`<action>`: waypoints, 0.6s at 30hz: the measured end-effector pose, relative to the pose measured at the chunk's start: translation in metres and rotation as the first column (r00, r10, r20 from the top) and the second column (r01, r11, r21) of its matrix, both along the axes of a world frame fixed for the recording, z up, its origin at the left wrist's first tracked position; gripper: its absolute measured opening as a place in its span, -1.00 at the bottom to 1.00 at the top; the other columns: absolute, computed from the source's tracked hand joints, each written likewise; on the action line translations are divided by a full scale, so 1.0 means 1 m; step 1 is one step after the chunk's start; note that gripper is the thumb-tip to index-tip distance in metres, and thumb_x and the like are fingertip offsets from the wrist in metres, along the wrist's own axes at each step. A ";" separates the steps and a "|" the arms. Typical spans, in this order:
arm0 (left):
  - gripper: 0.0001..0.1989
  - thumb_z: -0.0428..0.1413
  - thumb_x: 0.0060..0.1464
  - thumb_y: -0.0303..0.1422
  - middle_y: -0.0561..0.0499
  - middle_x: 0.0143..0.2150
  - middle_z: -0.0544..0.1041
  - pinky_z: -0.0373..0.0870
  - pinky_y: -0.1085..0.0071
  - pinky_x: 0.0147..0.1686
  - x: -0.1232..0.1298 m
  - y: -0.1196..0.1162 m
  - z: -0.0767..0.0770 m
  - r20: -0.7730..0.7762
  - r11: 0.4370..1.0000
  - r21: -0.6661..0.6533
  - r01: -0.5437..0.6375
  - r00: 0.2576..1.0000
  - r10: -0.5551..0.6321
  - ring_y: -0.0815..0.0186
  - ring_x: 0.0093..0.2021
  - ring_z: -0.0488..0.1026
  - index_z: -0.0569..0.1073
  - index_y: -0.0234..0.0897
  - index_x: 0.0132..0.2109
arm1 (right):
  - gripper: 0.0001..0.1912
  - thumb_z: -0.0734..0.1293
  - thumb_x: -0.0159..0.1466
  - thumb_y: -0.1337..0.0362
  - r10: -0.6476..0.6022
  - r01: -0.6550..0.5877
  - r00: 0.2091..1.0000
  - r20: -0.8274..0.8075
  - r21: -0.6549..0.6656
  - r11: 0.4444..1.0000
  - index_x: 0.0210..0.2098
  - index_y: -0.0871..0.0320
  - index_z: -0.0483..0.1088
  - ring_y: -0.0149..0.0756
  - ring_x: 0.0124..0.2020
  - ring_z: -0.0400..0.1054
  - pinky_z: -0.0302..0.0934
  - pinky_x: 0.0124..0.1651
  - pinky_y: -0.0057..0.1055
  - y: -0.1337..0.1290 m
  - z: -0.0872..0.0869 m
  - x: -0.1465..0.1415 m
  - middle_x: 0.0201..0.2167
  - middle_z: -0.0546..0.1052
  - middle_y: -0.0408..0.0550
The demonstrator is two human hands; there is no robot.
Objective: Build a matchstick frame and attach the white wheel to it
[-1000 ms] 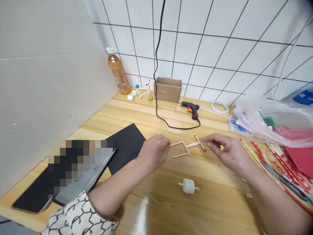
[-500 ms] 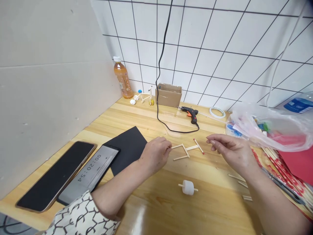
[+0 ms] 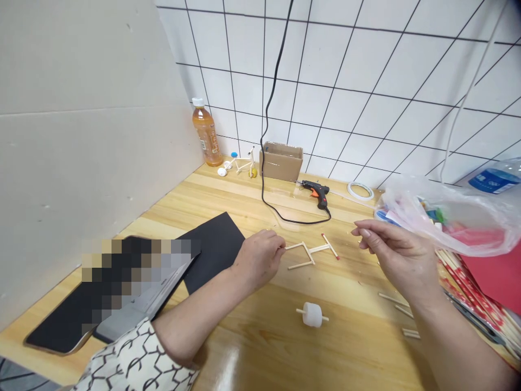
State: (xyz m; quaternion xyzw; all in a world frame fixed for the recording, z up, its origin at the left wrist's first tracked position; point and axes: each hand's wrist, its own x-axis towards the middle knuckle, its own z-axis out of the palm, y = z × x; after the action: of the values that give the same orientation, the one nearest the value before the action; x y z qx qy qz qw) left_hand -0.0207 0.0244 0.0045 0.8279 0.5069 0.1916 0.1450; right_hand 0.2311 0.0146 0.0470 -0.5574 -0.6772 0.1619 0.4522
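Note:
My left hand (image 3: 262,255) is closed, pinching one end of a small frame of wooden sticks (image 3: 311,252). Three sides form a U, and a short stem joins it to a crossbar with red tips. To the right of that crossbar, my right hand (image 3: 394,255) hovers with thumb and fingertips together. Whatever it holds, if anything, is too small to make out. Nearer to me on the table lies a white wheel-like cylinder (image 3: 312,315) with a stick through its middle.
A black glue gun (image 3: 316,193) with its cord, a cardboard box (image 3: 281,163), a tape roll (image 3: 360,190), a small stick model (image 3: 243,164) and a drink bottle (image 3: 207,136) stand at the back. Phones (image 3: 52,326) and black card (image 3: 217,244) lie left; a plastic bag (image 3: 480,217) sits right.
My right hand has moved slightly to the right, away from the crossbar. My left hand and the stick frame stay put.

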 end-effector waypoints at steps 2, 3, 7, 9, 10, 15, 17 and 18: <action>-0.83 -0.04 0.10 -0.47 0.00 -0.33 0.49 0.30 0.43 -0.29 0.000 0.000 0.000 0.002 1.000 0.000 -0.003 1.000 0.003 0.31 -0.27 0.40 0.44 -0.26 -0.35 | -0.83 0.32 0.18 0.22 0.004 -0.004 1.000 -0.006 0.019 1.000 -0.24 0.08 0.49 -0.38 -0.52 0.38 0.32 -0.42 -0.38 -0.001 -0.001 0.000 -0.44 0.56 -0.11; -0.83 -0.04 0.10 -0.47 0.00 -0.33 0.49 0.30 0.43 -0.29 0.000 0.000 0.000 0.002 1.000 0.000 -0.004 1.000 0.004 0.31 -0.27 0.40 0.44 -0.27 -0.35 | -0.83 0.32 0.18 0.23 0.006 -0.005 1.000 -0.011 0.026 1.000 -0.23 0.07 0.49 -0.38 -0.51 0.38 0.32 -0.41 -0.39 -0.001 -0.002 0.000 -0.43 0.55 -0.11; -0.83 -0.04 0.10 -0.47 0.00 -0.33 0.49 0.30 0.43 -0.30 0.000 0.000 0.000 0.006 1.000 0.000 -0.007 1.000 0.007 0.31 -0.27 0.40 0.44 -0.27 -0.35 | -0.82 0.31 0.20 0.25 0.009 -0.008 1.000 -0.027 0.052 0.999 -0.20 0.06 0.48 -0.38 -0.48 0.39 0.32 -0.40 -0.39 -0.003 -0.002 -0.001 -0.42 0.55 -0.12; -0.83 -0.04 0.10 -0.47 0.00 -0.33 0.49 0.30 0.43 -0.29 0.000 0.000 0.000 0.005 1.000 0.000 -0.006 1.000 0.006 0.31 -0.27 0.40 0.44 -0.27 -0.35 | -0.81 0.31 0.21 0.24 0.012 -0.010 0.999 -0.036 0.060 0.998 -0.19 0.06 0.48 -0.37 -0.47 0.39 0.33 -0.40 -0.38 -0.004 -0.001 -0.002 -0.40 0.55 -0.11; -0.83 -0.04 0.10 -0.47 0.00 -0.34 0.49 0.30 0.43 -0.30 0.000 0.000 -0.001 0.004 1.000 0.001 -0.006 1.000 0.006 0.31 -0.27 0.40 0.44 -0.27 -0.35 | -0.81 0.30 0.21 0.24 0.013 -0.010 0.999 -0.041 0.062 0.998 -0.19 0.06 0.48 -0.36 -0.47 0.39 0.33 -0.40 -0.37 -0.005 0.000 -0.003 -0.39 0.55 -0.10; -0.83 -0.04 0.09 -0.47 0.00 -0.35 0.49 0.30 0.43 -0.32 0.000 0.001 -0.002 0.005 1.000 0.015 -0.006 1.000 0.006 0.32 -0.29 0.40 0.44 -0.26 -0.36 | -0.82 0.29 0.22 0.23 0.016 -0.012 0.999 -0.046 0.092 0.996 -0.19 0.05 0.47 -0.37 -0.47 0.38 0.33 -0.40 -0.37 -0.009 0.005 -0.005 -0.39 0.54 -0.11; -0.83 -0.04 0.09 -0.47 0.00 -0.35 0.49 0.30 0.43 -0.31 0.000 0.001 -0.002 0.008 1.000 0.014 -0.008 1.000 0.008 0.31 -0.29 0.40 0.44 -0.26 -0.36 | -0.82 0.29 0.23 0.25 0.015 -0.011 0.999 -0.040 0.108 0.994 -0.18 0.04 0.47 -0.37 -0.47 0.38 0.32 -0.42 -0.39 -0.010 0.007 -0.006 -0.38 0.54 -0.11; -0.83 -0.04 0.09 -0.47 0.00 -0.35 0.49 0.30 0.43 -0.30 0.000 0.001 -0.002 0.009 1.000 0.012 -0.009 1.000 0.008 0.31 -0.28 0.40 0.44 -0.26 -0.36 | -0.82 0.29 0.23 0.26 0.017 -0.012 0.999 -0.037 0.115 0.993 -0.18 0.04 0.47 -0.38 -0.47 0.38 0.32 -0.43 -0.39 -0.011 0.008 -0.006 -0.38 0.54 -0.12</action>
State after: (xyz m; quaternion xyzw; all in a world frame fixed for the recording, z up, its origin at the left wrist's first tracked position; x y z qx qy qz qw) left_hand -0.0203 0.0254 0.0027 0.8257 0.5086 0.1986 0.1416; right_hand 0.2253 0.0040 0.0548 -0.5225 -0.6808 0.1365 0.4949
